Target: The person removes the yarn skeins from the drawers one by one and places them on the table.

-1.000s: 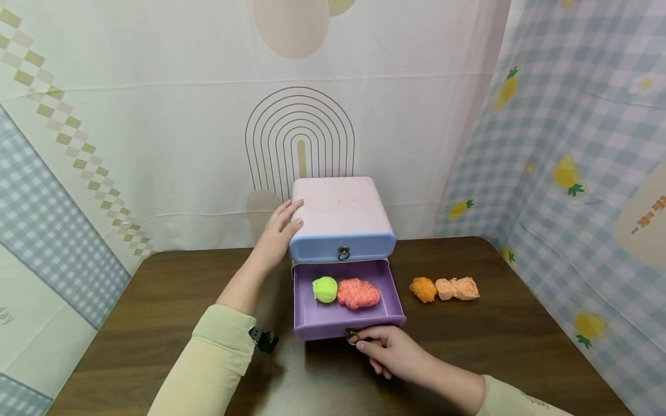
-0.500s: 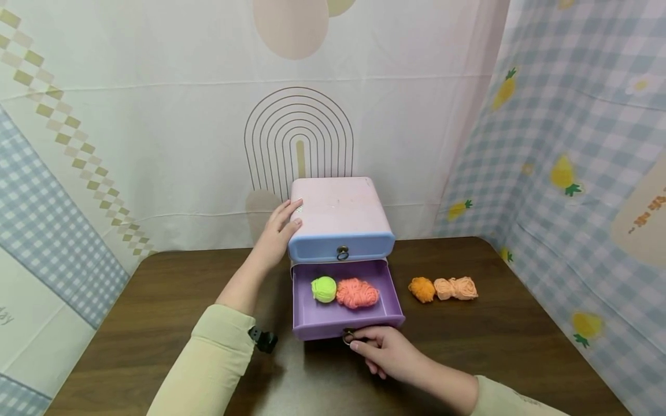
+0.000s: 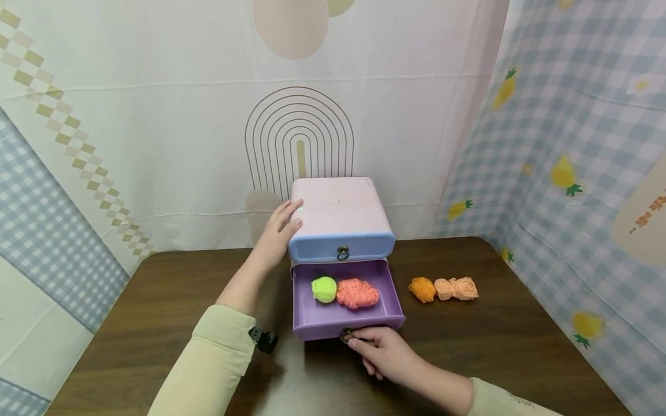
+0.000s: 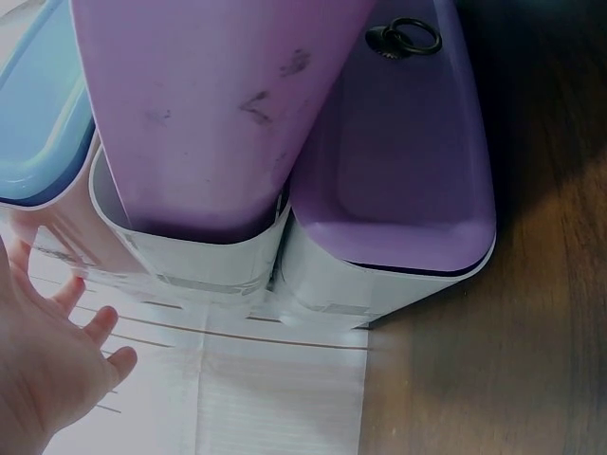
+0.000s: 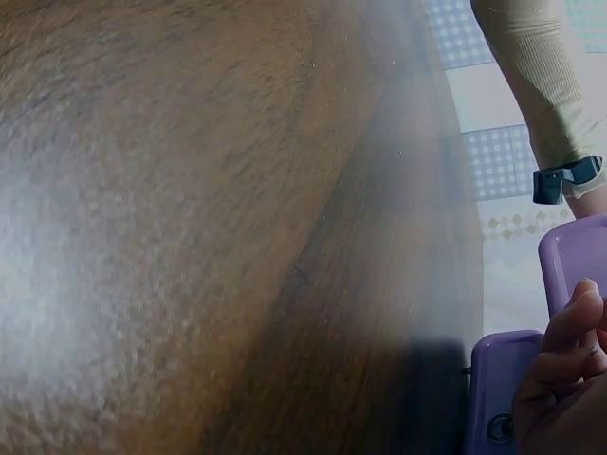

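Observation:
A small drawer cabinet (image 3: 338,205) with a pink top stands on the table. Its blue upper drawer (image 3: 312,248) is closed. Below it, a purple drawer (image 3: 317,332) is pulled well out, holding a neon-yellow ball of yarn (image 3: 325,289) and a coral skein of yarn (image 3: 358,293) side by side. My right hand (image 3: 390,352) pinches the ring pull (image 3: 346,335) on that drawer's front between thumb and index finger. My left hand (image 3: 276,237) rests on the cabinet's upper left edge, its fingers extended. A lower purple drawer (image 4: 408,161), closed, shows in the left wrist view.
Right of the cabinet, an orange ball of yarn (image 3: 422,289) and a peach skein of yarn (image 3: 457,288) lie on the dark wooden table (image 3: 198,312). Patterned cloth (image 3: 198,133) hangs behind and at both sides. A black wrist device (image 3: 264,340) sits at the left cuff.
The right hand has shifted very slightly left with the ring pull. The drawer, the yarn and the left hand keep their places.

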`<state>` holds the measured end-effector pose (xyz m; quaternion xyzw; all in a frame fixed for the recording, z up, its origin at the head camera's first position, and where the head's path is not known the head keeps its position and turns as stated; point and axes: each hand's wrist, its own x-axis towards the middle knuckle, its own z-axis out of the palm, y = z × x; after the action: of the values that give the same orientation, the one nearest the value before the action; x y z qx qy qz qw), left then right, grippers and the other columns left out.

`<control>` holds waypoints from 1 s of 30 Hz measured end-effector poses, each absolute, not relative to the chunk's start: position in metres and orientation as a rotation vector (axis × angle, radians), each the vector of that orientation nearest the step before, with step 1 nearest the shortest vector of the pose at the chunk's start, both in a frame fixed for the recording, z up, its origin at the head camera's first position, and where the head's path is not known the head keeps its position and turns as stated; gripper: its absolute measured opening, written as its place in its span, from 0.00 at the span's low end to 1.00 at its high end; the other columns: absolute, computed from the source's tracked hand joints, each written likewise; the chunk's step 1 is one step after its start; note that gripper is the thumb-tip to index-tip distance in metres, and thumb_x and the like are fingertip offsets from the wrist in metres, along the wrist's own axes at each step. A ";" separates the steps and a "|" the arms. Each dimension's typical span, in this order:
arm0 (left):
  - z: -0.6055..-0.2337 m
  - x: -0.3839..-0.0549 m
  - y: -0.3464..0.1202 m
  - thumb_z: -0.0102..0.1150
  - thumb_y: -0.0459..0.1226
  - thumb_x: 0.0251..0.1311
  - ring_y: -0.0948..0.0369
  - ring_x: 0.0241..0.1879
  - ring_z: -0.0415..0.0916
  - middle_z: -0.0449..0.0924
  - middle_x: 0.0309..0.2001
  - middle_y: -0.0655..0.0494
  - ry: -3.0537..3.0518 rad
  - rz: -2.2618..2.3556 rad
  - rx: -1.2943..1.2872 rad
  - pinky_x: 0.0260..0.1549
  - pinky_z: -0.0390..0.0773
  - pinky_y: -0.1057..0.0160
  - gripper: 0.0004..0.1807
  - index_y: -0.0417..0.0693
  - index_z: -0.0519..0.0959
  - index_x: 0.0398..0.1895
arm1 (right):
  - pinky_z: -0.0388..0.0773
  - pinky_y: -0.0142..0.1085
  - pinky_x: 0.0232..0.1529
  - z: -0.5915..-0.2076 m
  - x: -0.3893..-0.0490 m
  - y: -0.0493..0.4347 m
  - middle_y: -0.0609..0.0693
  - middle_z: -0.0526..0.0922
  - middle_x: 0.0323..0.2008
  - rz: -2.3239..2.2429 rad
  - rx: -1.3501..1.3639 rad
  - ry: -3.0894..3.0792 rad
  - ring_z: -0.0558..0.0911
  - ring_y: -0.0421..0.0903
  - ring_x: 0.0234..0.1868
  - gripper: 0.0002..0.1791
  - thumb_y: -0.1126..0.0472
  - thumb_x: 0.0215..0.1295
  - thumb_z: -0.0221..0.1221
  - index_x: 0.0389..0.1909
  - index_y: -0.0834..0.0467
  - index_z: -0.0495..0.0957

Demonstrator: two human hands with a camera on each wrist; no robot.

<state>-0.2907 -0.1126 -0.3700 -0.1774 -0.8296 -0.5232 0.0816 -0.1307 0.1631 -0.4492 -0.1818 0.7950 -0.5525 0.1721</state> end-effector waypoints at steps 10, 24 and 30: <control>-0.367 -0.292 -0.111 0.45 0.44 0.73 0.42 0.76 0.37 0.43 0.79 0.45 -2.497 -1.598 -0.522 0.69 0.41 0.34 0.29 0.51 0.61 0.76 | 0.69 0.31 0.10 -0.450 -0.127 0.162 0.46 0.73 0.12 -1.566 -0.526 2.253 0.67 0.37 0.10 0.16 0.56 0.72 0.57 0.50 0.62 0.84; -0.368 -0.289 -0.112 0.45 0.50 0.73 0.46 0.77 0.40 0.44 0.79 0.48 -2.471 -1.581 -0.546 0.70 0.46 0.37 0.29 0.60 0.63 0.75 | 0.71 0.33 0.11 -0.449 -0.125 0.168 0.45 0.74 0.13 -1.512 -0.572 2.260 0.69 0.37 0.10 0.16 0.55 0.72 0.57 0.51 0.63 0.82; -0.366 -0.289 -0.111 0.45 0.50 0.73 0.47 0.76 0.41 0.45 0.78 0.48 -2.468 -1.572 -0.543 0.70 0.46 0.38 0.28 0.60 0.63 0.75 | 0.74 0.36 0.12 -0.449 -0.124 0.176 0.45 0.74 0.14 -1.472 -0.562 2.279 0.70 0.38 0.11 0.18 0.54 0.72 0.58 0.51 0.63 0.81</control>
<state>-0.2888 -0.1114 -0.3664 -0.1817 -0.8265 -0.5263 0.0828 -0.1241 0.1758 -0.4485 -0.1992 0.8085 -0.5223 0.1843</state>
